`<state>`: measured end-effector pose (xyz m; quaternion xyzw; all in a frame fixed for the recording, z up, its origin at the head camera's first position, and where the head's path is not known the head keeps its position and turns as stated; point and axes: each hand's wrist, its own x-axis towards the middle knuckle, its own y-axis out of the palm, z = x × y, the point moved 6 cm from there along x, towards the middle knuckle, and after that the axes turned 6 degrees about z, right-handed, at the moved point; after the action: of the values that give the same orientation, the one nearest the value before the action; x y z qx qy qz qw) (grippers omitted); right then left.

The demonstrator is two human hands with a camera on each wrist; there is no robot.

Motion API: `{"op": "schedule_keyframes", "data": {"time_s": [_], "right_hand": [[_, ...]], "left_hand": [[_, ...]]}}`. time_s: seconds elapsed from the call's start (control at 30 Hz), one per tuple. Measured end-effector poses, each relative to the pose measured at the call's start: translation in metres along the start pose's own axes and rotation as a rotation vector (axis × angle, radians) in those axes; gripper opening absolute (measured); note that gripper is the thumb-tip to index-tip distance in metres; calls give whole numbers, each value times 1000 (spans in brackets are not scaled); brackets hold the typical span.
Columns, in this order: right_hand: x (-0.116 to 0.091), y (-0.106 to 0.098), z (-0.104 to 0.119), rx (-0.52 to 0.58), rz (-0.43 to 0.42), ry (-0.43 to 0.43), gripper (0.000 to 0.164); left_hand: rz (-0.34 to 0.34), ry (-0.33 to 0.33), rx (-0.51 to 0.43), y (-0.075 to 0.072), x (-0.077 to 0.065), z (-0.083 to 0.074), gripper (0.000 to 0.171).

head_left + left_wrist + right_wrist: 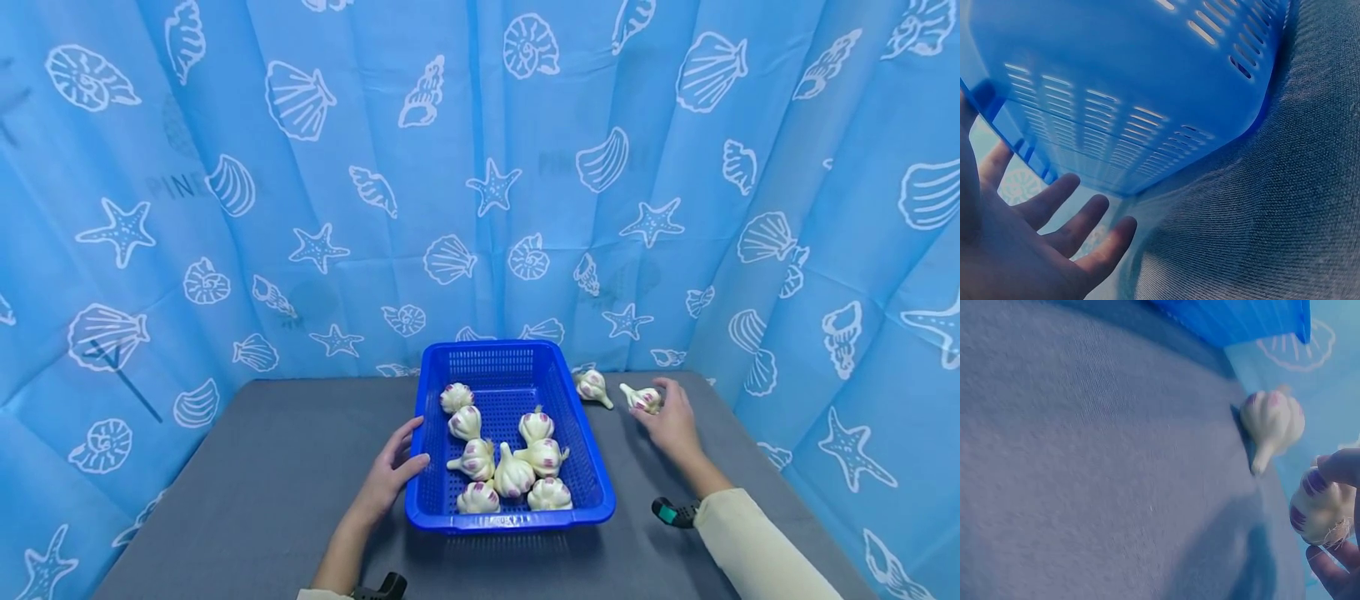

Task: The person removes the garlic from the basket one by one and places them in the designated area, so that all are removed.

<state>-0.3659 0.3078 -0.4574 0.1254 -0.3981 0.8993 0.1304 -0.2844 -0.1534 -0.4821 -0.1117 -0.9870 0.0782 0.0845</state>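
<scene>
From the head view, your right hand [673,423] pinches a garlic bulb [642,399] at the right rear of the grey table [300,475]. A loose bulb [592,387] lies between that hand and the blue basket [442,522], whose right wall also stands between your grip and the eight bulbs inside. Your left hand [384,479] rests at the basket's left rim, fingers apart. A shell-patterned blue curtain [487,308] closes in behind; faint letters "PINE" show on it at left, "PIN" near the centre. A mark on the basket's front rim is too small to read.

In the left wrist view, your fingers spread beside the slotted basket wall.

In the right wrist view, your thumb and fingers hold the purple-streaked bulb, the loose one near it, the basket beyond.
</scene>
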Motion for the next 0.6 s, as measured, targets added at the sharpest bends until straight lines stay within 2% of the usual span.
{"op": "schedule_keyframes", "data": {"time_s": [0.33,0.6], "right_hand": [[6,3,-15,-58,41,87,55],[11,12,-18,-162,116,8,51]], "left_hand": [[3,-14,-3,0,0,-1,56],[11,-8,-10,1,0,-1,56]]}}
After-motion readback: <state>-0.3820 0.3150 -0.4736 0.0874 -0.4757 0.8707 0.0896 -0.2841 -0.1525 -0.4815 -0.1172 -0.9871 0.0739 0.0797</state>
